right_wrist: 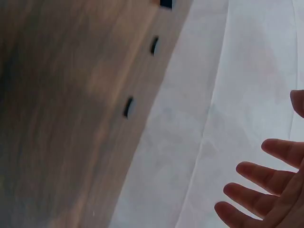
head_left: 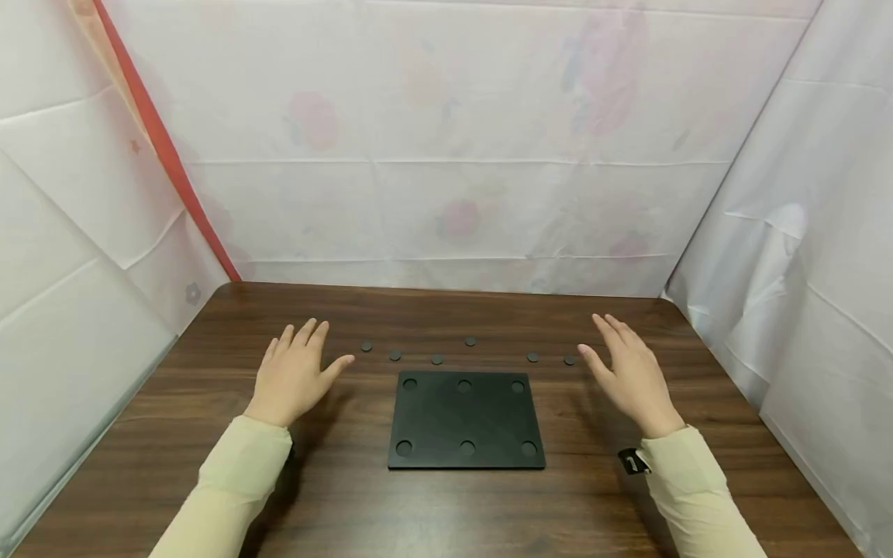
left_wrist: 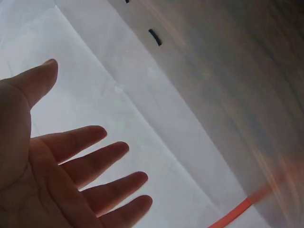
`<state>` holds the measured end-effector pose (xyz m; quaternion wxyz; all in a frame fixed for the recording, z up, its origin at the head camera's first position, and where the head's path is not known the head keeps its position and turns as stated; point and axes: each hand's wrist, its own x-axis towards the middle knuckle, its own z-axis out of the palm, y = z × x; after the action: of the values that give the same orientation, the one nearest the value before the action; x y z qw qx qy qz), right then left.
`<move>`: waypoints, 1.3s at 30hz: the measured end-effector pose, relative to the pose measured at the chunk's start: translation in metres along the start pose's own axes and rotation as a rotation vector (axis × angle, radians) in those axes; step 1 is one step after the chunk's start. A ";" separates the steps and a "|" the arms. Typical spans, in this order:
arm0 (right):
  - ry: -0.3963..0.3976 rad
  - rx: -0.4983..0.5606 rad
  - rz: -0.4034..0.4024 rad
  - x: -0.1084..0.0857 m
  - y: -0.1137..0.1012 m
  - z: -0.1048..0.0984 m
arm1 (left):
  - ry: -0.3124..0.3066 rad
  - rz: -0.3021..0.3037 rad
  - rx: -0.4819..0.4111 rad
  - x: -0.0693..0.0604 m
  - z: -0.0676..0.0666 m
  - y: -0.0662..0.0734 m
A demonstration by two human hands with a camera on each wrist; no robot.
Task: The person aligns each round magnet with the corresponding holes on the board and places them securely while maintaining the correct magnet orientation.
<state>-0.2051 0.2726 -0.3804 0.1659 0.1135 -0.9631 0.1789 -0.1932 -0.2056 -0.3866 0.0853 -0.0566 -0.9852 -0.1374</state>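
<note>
Black rectangular board point(head_left: 466, 418) with six round recesses in two rows of three lies flat between the two hands, which stand well apart from each other on either side of it. Left of the board, the left hand point(head_left: 293, 376) is held back upward, its fingers extended and slightly spread and its thumb reaching toward the board's side. Right of the board, the right hand point(head_left: 631, 380) mirrors it, fingers extended and thumb stretched inward. Neither hand grips anything.

Six small dark round discs point(head_left: 436, 359) lie scattered beyond the board's far edge. The leftmost one point(head_left: 366, 346), out past the board's far left corner, is near the left thumb tip; the next lies just beyond that corner. Two more lie beyond the middle stretch of the far edge, one of them farther out. Another sits just beyond the far right corner, and the rightmost one point(head_left: 569, 360), right of that corner, is near the right thumb tip.

Pale yellow-green fabric sleeves point(head_left: 230, 473) cover both forearms, and a small black device point(head_left: 632, 462) with a white mark shows at the right wrist. Under the board spreads a dark brown wood-grain table point(head_left: 460, 511). Far beyond the board hangs a white cloth with faint pink blotches point(head_left: 460, 116); a red strip point(head_left: 160, 147) slants down its left side, and more white cloth point(head_left: 802, 271) hangs to the board's right.
</note>
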 end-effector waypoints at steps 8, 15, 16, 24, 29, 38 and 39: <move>-0.155 0.226 0.062 -0.004 -0.012 0.007 | 0.007 0.052 -0.087 0.014 0.006 0.001; -0.236 0.389 0.124 -0.009 -0.019 0.023 | -0.060 0.025 -0.208 0.025 0.011 0.002; -0.249 0.407 0.135 -0.009 -0.020 0.026 | -0.068 0.024 -0.217 0.026 0.012 0.001; -0.371 0.592 0.260 -0.012 -0.026 0.041 | -0.114 0.025 -0.235 0.039 0.023 -0.004; -0.409 0.662 0.336 -0.013 -0.030 0.047 | -0.144 0.013 -0.233 0.045 0.028 -0.007; -0.438 0.702 0.408 -0.016 -0.036 0.057 | -0.186 0.007 -0.230 0.060 0.034 -0.008; -0.436 0.703 0.412 -0.016 -0.036 0.057 | -0.194 0.004 -0.229 0.061 0.035 -0.007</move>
<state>-0.1969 0.2203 -0.4256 -0.1282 0.0042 -0.8589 0.4957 -0.2596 -0.1975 -0.4103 -0.0172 -0.0809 -0.9666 -0.2427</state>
